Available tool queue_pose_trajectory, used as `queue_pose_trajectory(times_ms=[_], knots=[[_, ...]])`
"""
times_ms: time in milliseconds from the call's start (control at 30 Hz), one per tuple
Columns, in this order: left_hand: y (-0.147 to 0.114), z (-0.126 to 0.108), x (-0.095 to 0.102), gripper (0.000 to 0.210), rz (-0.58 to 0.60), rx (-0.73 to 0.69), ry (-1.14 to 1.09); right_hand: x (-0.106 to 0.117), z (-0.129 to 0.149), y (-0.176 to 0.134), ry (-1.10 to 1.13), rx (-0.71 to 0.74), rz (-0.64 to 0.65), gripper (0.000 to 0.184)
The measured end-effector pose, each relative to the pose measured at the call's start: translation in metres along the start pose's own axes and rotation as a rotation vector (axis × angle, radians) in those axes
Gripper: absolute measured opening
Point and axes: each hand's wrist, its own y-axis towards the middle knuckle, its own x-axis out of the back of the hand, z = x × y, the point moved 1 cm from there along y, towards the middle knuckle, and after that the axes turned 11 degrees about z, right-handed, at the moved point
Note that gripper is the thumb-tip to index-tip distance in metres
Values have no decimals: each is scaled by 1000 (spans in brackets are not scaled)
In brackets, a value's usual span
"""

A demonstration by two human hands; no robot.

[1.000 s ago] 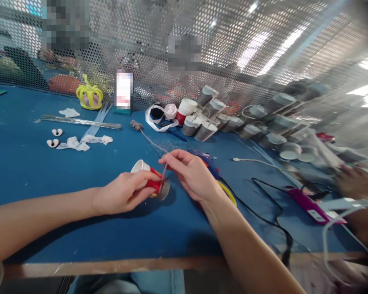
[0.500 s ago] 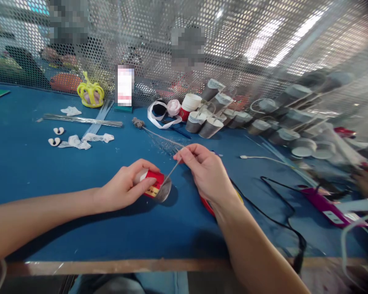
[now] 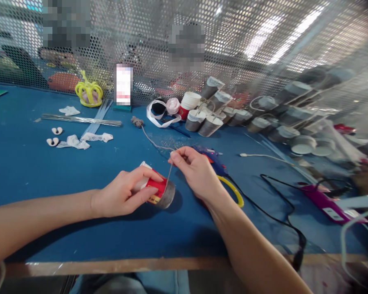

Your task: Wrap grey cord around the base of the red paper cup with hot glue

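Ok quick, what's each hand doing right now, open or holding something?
Left hand: closed, holding the red-and-white cup.
Right hand: closed, pinching the grey yarn.

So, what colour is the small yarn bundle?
The yarn bundle is greyish; it shows best in the head view.

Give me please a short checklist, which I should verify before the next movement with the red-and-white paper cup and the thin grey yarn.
1. Left hand holds the red-and-white paper cup: ok, thumb and fingers lie on its side.
2. Right hand pinches the thin grey yarn: ok.
3. Yarn straight between right hand and cup: ok.
4. Yarn unknotted back to the small grey yarn ball: ok, loose curve, no knot visible.
5. Grey band around the cup's end without gaps: cannot tell, too small.
6. Area beside right forearm clear: not ok, a yellow curved handle is there, partly hidden.
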Motion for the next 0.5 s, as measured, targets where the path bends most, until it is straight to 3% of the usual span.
queue_pose_trajectory(times_ms=[500], knots=[[-3, -4, 1, 13, -25, -129, 66, -5, 3, -2, -48, -17, 103, 23]])
